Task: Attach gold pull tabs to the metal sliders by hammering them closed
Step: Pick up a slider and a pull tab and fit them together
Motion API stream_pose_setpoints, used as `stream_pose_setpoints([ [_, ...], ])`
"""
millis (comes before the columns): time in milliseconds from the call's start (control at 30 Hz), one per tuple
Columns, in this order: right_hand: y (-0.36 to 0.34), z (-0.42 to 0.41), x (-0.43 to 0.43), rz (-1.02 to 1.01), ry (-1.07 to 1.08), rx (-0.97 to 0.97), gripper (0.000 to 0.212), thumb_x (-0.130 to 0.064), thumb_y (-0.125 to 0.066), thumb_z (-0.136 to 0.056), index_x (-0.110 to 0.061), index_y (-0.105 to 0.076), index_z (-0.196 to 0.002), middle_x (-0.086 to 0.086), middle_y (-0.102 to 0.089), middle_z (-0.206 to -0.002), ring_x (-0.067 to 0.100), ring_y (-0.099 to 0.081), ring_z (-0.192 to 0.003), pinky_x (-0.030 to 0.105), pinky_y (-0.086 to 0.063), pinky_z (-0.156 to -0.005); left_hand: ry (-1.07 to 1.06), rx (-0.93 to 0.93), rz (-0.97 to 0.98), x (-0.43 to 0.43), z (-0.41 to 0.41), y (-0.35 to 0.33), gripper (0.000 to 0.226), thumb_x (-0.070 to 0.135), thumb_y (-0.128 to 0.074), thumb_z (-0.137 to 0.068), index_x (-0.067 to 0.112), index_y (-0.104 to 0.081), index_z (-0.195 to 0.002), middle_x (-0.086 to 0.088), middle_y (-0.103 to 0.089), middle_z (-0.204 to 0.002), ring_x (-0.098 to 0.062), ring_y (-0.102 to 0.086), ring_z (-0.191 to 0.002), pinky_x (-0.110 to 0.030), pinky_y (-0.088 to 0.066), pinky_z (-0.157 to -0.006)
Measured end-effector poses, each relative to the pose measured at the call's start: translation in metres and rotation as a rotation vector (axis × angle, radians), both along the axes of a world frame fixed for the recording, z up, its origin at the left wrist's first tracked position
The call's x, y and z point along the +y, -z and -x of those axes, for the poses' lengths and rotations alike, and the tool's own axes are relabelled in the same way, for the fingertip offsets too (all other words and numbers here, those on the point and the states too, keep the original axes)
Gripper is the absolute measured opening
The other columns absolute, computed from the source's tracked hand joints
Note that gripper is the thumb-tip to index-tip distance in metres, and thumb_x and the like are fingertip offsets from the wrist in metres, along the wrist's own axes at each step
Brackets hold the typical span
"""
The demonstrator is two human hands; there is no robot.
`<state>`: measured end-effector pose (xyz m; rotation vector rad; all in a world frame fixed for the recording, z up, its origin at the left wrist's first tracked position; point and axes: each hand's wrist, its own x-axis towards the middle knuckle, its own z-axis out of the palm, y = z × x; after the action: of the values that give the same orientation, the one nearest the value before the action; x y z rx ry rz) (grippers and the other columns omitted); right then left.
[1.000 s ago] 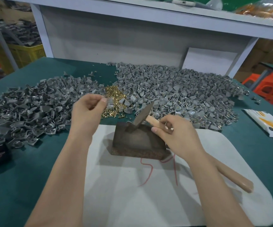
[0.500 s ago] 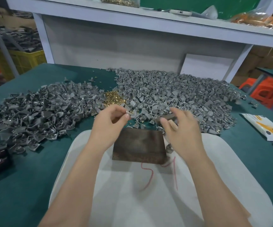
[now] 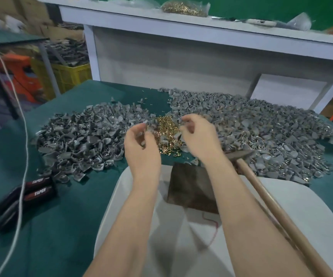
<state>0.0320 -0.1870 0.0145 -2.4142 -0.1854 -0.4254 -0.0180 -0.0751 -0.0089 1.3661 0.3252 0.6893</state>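
Observation:
Both hands hover over the small heap of gold pull tabs (image 3: 166, 126) between two large piles of grey metal sliders (image 3: 81, 134) (image 3: 265, 128). My left hand (image 3: 141, 144) has its fingers curled, pinching a small grey slider at the fingertips. To its right, my right hand (image 3: 199, 136) has thumb and fingers drawn together above the tabs; blur hides whether anything is in them. The hammer (image 3: 241, 154) lies by my right forearm, its wooden handle running toward me, with no hand on it. A dark brown block (image 3: 189, 188) sits on the white mat (image 3: 181, 252).
Green cloth (image 3: 71, 226) covers the table. Two black packets (image 3: 37, 188) lie at the left edge, crossed by a white cord (image 3: 24, 176). A white shelf (image 3: 201, 29) at the back carries a bag of gold parts (image 3: 183, 8). A yellow crate (image 3: 69, 76) stands far left.
My right hand has put the hammer down on the right and moved up to the gold tabs. My left hand has moved from above the block to the tabs. The view shifted right.

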Motion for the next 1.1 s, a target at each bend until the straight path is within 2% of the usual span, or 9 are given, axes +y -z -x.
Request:
stream_pose_setpoints([
  [200,0.017,-0.004,0.093,0.467,-0.508,0.232,0.035,-0.02,-0.055,-0.088,-0.027,-0.06,-0.122,0.003,-0.067,-0.113,0.02,-0.056,-0.089,0.029,-0.043,-0.079,-0.287,-0.098,0.364,0.028,-0.004,-0.003,0.022,0.005,-0.042,-0.094,0.023,-0.051,-0.103,0.01,-0.051,-0.102,0.005,-0.052,-0.084,-0.005,-0.042,-0.069],
  [300,0.027,-0.005,0.117,0.493,-0.529,0.272,0.028,-0.026,-0.045,-0.095,-0.02,-0.057,-0.119,0.01,-0.065,-0.113,0.029,-0.059,-0.1,0.037,-0.048,-0.083,-0.312,-0.095,0.409,0.034,-0.005,-0.002,0.023,0.006,-0.042,-0.093,0.027,-0.049,-0.099,0.004,-0.052,-0.11,0.003,-0.053,-0.087,-0.013,-0.045,-0.079],
  [433,0.035,-0.007,0.125,0.523,-0.446,0.206,0.026,-0.021,-0.043,-0.095,-0.011,-0.059,-0.113,0.013,-0.065,-0.109,0.031,-0.06,-0.1,0.034,-0.045,-0.075,-0.317,-0.09,0.417,0.034,-0.006,-0.001,0.023,0.006,-0.042,-0.093,0.026,-0.049,-0.099,0.006,-0.05,-0.107,0.017,-0.051,-0.075,-0.001,-0.039,-0.065],
  [533,0.025,-0.008,0.108,0.369,-0.368,0.221,0.016,-0.018,-0.051,-0.09,-0.012,-0.064,-0.097,0.008,-0.067,-0.099,0.025,-0.061,-0.086,0.03,-0.047,-0.073,-0.24,-0.028,0.379,0.032,-0.006,0.0,0.023,0.007,-0.044,-0.092,0.026,-0.048,-0.103,0.0,-0.049,-0.116,0.004,-0.052,-0.081,-0.007,-0.043,-0.065],
  [633,0.005,-0.007,0.075,0.127,-0.295,0.185,0.003,-0.018,-0.062,-0.088,-0.021,-0.064,-0.088,-0.004,-0.062,-0.088,0.011,-0.055,-0.076,0.021,-0.039,-0.07,-0.049,0.085,0.294,0.027,-0.008,0.004,0.025,0.011,-0.05,-0.092,0.027,-0.05,-0.112,-0.004,-0.047,-0.131,-0.003,-0.055,-0.089,-0.02,-0.046,-0.08],
  [700,-0.005,-0.003,0.053,0.048,-0.287,0.162,0.004,-0.02,-0.064,-0.087,-0.023,-0.063,-0.087,-0.008,-0.06,-0.083,0.01,-0.056,-0.078,0.021,-0.039,-0.067,0.118,0.139,0.238,0.021,-0.007,0.004,0.02,0.019,-0.052,-0.095,0.026,-0.054,-0.113,-0.002,-0.057,-0.12,-0.009,-0.059,-0.097,-0.028,-0.048,-0.092],
  [833,-0.006,0.008,0.021,0.029,-0.286,0.167,0.009,-0.015,-0.064,-0.085,-0.023,-0.062,-0.086,-0.001,-0.066,-0.085,0.015,-0.061,-0.081,0.028,-0.051,-0.075,0.327,0.137,0.151,0.011,-0.006,0.005,0.009,0.026,-0.054,-0.095,0.027,-0.061,-0.089,0.007,-0.065,-0.079,-0.008,-0.062,-0.073,-0.023,-0.054,-0.073],
  [967,0.0,0.012,0.003,-0.046,-0.251,0.211,0.009,-0.015,-0.064,-0.086,-0.024,-0.064,-0.086,0.0,-0.067,-0.083,0.017,-0.063,-0.081,0.034,-0.052,-0.078,0.302,0.155,0.054,0.009,-0.008,0.01,0.017,0.022,-0.053,-0.096,0.015,-0.063,-0.086,0.0,-0.066,-0.078,-0.005,-0.066,-0.072,-0.016,-0.054,-0.067],
  [1100,0.005,0.01,0.007,0.02,-0.265,0.255,0.019,-0.008,-0.055,-0.091,-0.022,-0.066,-0.098,0.001,-0.067,-0.098,0.017,-0.063,-0.096,0.036,-0.049,-0.092,0.14,0.099,0.205,0.012,-0.009,0.007,0.013,0.02,-0.049,-0.098,0.008,-0.055,-0.098,0.001,-0.058,-0.078,-0.006,-0.059,-0.069,-0.017,-0.052,-0.063],
])
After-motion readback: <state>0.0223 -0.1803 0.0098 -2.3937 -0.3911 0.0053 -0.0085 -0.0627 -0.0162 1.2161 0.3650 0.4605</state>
